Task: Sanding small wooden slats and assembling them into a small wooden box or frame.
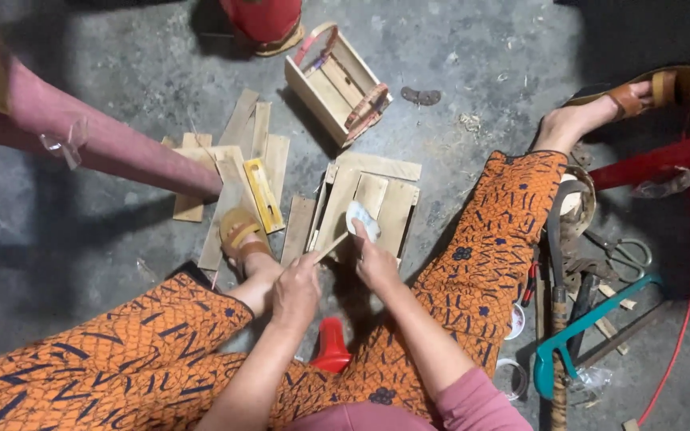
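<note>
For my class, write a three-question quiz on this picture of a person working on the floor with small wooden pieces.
1. True or false: the left hand holds a thin wooden stick.
2. What does the right hand hold against the flat-lying wooden box?
A. a white wad
B. a saw
C. scissors
3. Fill in: the red bottle stands between the person's ____.

Key
1. True.
2. A: the white wad; the teal-framed saw and scissors lie to the right.
3. Legs.
</note>
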